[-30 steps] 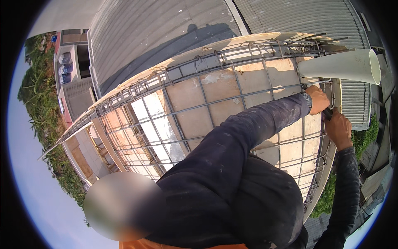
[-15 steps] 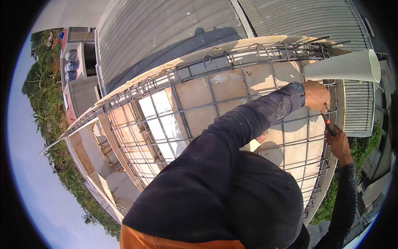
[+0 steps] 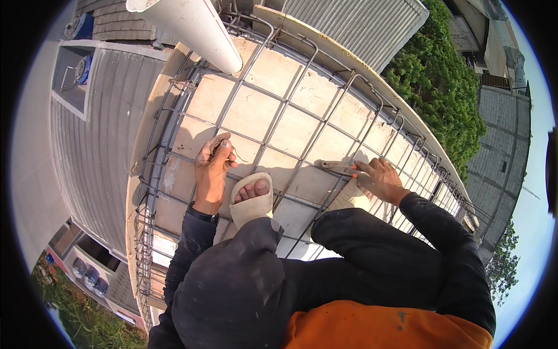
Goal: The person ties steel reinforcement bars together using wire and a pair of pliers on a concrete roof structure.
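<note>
My left hand [image 3: 213, 171] is closed, with a thin, curled piece of tie wire [image 3: 240, 157] sticking out from its fingers. It hovers over the rebar grid [image 3: 285, 103], left of my sandalled foot [image 3: 253, 193]. In my right hand [image 3: 381, 178] is a pair of pincers [image 3: 336, 167], dark-jawed with a bit of orange at the handle. The pincers point left, just above the bars and beside my other foot. Most of their handles are hidden by my fingers. Beneath the grid lie pale formwork boards [image 3: 267, 64].
A white plastic pipe [image 3: 195, 32] rises from the boards at the upper left. Bent bar ends [image 3: 401, 120] line the right edge along a wooden form side [image 3: 433, 142]. Corrugated roofs [image 3: 102, 145] lie lower down on the left, green trees [image 3: 433, 87] beyond the right edge.
My view has turned right, so the pipe now shows at upper left. My hands have moved apart; the pincers stay in the right, and wire now shows in the left.
</note>
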Demonstrator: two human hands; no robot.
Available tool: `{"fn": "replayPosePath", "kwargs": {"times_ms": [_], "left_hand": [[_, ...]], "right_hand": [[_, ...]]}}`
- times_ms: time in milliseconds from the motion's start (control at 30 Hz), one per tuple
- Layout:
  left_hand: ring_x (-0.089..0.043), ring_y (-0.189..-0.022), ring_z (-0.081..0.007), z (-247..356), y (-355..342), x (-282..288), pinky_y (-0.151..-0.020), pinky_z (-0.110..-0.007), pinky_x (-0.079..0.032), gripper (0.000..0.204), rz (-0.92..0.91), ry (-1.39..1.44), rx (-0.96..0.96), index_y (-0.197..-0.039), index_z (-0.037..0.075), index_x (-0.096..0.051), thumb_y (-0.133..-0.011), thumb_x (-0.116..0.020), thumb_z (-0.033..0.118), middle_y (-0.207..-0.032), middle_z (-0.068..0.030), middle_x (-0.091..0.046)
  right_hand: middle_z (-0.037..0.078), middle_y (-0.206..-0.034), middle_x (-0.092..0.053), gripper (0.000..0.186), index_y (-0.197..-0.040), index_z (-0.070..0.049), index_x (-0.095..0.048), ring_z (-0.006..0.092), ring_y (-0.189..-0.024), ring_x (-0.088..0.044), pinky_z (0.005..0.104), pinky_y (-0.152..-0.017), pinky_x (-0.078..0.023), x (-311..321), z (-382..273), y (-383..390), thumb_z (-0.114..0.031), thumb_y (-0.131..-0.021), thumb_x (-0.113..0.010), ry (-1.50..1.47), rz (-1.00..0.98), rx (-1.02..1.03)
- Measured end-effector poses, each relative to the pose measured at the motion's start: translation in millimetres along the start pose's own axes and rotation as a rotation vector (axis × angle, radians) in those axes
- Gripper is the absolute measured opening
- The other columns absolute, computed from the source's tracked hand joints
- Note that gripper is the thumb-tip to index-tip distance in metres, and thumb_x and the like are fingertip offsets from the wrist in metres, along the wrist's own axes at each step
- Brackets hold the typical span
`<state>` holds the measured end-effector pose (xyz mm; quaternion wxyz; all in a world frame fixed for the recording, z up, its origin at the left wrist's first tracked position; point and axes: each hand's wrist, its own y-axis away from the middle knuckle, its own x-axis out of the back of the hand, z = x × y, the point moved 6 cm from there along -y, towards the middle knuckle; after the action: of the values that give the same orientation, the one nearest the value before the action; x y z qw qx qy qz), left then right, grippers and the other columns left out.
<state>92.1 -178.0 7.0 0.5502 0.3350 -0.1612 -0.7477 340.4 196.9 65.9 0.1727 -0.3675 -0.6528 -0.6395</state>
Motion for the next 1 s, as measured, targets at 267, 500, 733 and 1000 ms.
{"fn": "replayPosePath", "kwargs": {"times_ms": [267, 500, 733, 1000], "left_hand": [[-0.073, -0.098, -0.017, -21, 3, -72, -0.079, -0.03, -0.059, 0.02, -0.162, 0.108, 0.092, -0.121, 0.004, -0.066, -0.104, -0.072, 0.013, -0.109, -0.0078, -0.073], [-0.069, -0.084, -0.0125, -24, 15, -86, -0.066, -0.023, -0.054, 0.021, -0.119, 0.058, 0.191, -0.119, 0.005, -0.066, -0.103, -0.074, 0.016, -0.103, -0.0055, -0.074], [-0.066, -0.08, -0.0087, -27, 10, -77, -0.065, -0.023, -0.052, 0.019, -0.099, -0.023, 0.079, -0.118, 0.004, -0.066, -0.103, -0.073, 0.012, -0.099, -0.0034, -0.072], [-0.063, -0.077, -0.0086, -37, 26, -101, -0.068, -0.025, -0.052, 0.016, -0.508, -0.463, 0.211, -0.11, 0.0, -0.071, -0.1, -0.074, 0.012, -0.087, -0.0022, -0.07]], "right_hand": [[0.021, -0.12, -0.075, 0.06, -0.138, -0.008, -0.07, 0.0395, -0.111, -0.072, 0.0466, -0.097, -0.058, 37, -93, -49, -0.056, -0.103, -0.065, -0.741, 0.094, 0.147], [0.016, -0.121, -0.075, 0.045, -0.142, -0.008, -0.068, 0.0246, -0.095, -0.073, 0.0399, -0.084, -0.059, 25, -165, -92, -0.038, -0.109, -0.065, -1.495, -0.006, -0.034], [0.014, -0.104, -0.063, 0.033, -0.136, -0.008, -0.071, 0.0263, -0.1, -0.062, 0.0381, -0.09, -0.053, 55, -177, -82, -0.025, -0.11, -0.061, -1.229, 0.414, 0.233], [0.008, -0.092, -0.06, 0.029, -0.11, -0.004, -0.06, 0.0187, -0.093, -0.061, 0.0364, -0.084, -0.054, 73, -167, -96, -0.033, -0.115, -0.054, -1.312, 0.546, 0.162]]}}
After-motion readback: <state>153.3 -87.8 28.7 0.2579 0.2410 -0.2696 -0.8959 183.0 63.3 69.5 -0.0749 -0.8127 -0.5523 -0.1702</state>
